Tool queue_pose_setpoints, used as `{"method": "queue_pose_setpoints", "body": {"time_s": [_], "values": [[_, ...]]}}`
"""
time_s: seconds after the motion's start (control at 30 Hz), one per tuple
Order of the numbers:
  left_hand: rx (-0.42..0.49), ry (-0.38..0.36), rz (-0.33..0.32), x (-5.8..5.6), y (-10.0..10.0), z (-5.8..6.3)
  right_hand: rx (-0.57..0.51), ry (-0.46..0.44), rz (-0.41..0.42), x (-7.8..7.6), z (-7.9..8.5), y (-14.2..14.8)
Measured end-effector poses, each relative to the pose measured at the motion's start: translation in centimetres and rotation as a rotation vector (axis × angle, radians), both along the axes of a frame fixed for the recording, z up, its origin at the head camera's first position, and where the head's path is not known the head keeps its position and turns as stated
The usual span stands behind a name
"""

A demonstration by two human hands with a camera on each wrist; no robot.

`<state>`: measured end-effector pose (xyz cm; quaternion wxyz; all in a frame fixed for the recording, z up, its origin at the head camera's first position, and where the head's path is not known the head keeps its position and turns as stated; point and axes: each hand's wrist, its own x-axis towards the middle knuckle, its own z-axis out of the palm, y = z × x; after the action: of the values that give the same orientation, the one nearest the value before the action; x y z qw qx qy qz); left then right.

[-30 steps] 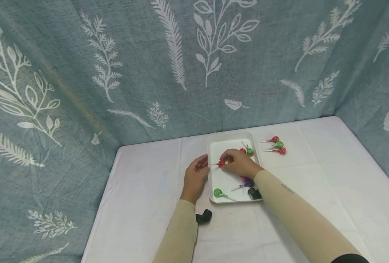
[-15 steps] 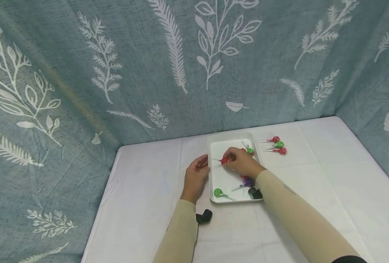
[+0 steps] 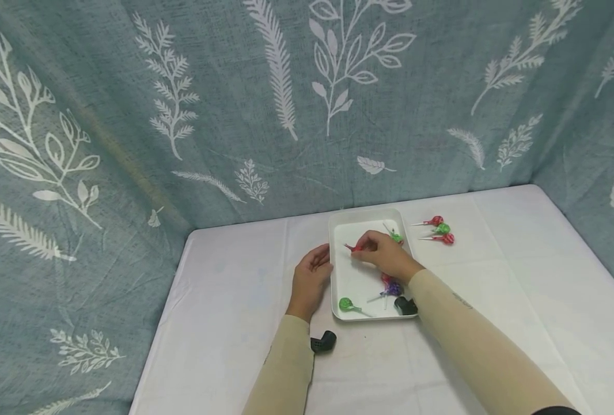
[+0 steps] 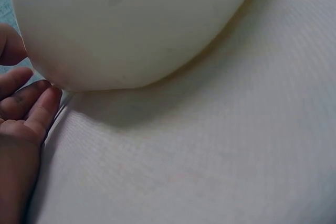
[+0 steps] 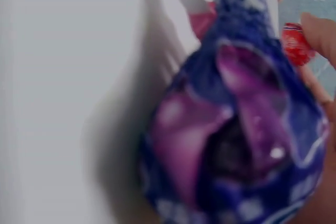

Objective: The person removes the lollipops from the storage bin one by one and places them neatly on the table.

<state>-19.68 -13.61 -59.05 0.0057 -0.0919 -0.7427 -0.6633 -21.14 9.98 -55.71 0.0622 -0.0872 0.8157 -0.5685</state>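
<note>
Over the shallow white tray, my right hand pinches a red-wrapped lollipop between thumb and fingertips. Its red wrapper also shows in the right wrist view, behind a large, close purple-and-blue lollipop. Against the tray's left wall rests my left hand; its fingers are relaxed, and in the left wrist view the fingertips touch the tray's outer side. Inside the tray lie a green lollipop at the near left, a purple lollipop beside a red one, and a green-wrapped one partly behind my right hand.
Right of the tray, two red lollipops and a green one lie in a row on the white cloth. Black devices show at my left wrist and right wrist. A patterned curtain stands behind the table.
My right hand has risen slightly, toward the back right, with the red lollipop, whose stick has turned from pointing left to pointing up and left. The left hand has stayed at the tray's side.
</note>
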Motion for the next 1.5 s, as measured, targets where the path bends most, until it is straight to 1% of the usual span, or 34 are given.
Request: {"method": "queue_pose_setpoints", "body": {"time_s": [0.17, 0.37, 0.47, 0.63, 0.83, 0.97, 1.2, 1.37, 1.5], "values": [[-0.001, 0.002, 0.005, 0.0, 0.1, 0.0, -0.038, -0.004, -0.025, -0.1, 0.1, 0.0], [0.009, -0.004, 0.003, 0.1, 0.2, -0.2, -0.027, -0.008, -0.056, -0.1, 0.4, 0.3], [0.005, 0.003, 0.008, 0.1, 0.2, -0.2, -0.036, -0.012, -0.074, -0.1, 0.8, 0.7], [0.014, 0.013, 0.008, 0.1, 0.2, -0.1, -0.061, 0.000, -0.071, 0.0, 1.6, 1.4], [0.017, -0.005, 0.015, 0.2, 0.3, 0.1, -0.024, -0.003, -0.088, 0.4, 2.5, 1.7], [0.019, -0.008, 0.020, 0.2, 0.3, 0.0, -0.020, -0.008, -0.098, 0.6, 3.0, 1.9], [0.046, -0.017, 0.019, 0.1, 0.2, -0.2, -0.034, 0.008, -0.108, 0.6, 3.4, 2.6], [0.032, -0.006, 0.014, 0.0, 0.2, -0.3, -0.053, 0.030, -0.125, 0.7, 3.5, 3.1], [0.019, 0.003, 0.012, -0.1, 0.2, -0.2, -0.055, 0.030, -0.140, 0.8, 3.5, 3.4]]}}
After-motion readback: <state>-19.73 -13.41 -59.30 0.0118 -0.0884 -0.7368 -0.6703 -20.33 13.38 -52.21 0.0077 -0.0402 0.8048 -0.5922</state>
